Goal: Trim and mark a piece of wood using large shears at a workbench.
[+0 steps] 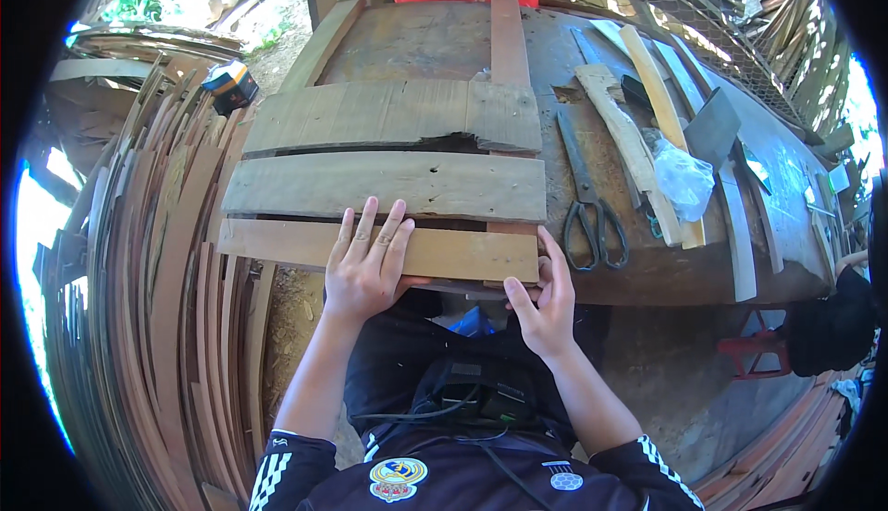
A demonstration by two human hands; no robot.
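Note:
A wooden frame with slats across it lies on the worktable. The nearest wooden slat (453, 250) is light brown and runs along the frame's near end. My left hand (363, 266) lies over this slat, its fingers stretched out to the weathered middle slat (314, 183) and its thumb by the near edge. At the slat's right end, my right hand (548, 303) grips the corner, thumb at the near edge and a finger along the end; its other fingers are partly hidden. Farther off, a wide grey board (370, 115) with a broken edge crosses the frame.
Large dark scissors (587, 201) lie right of the frame, beside wooden strips (661, 95) and a clear plastic bag (683, 178). Long boards (171, 261) stand stacked at my left, with a small black box (231, 86) behind. A red stool (754, 349) and another person's arm (851, 259) are at right.

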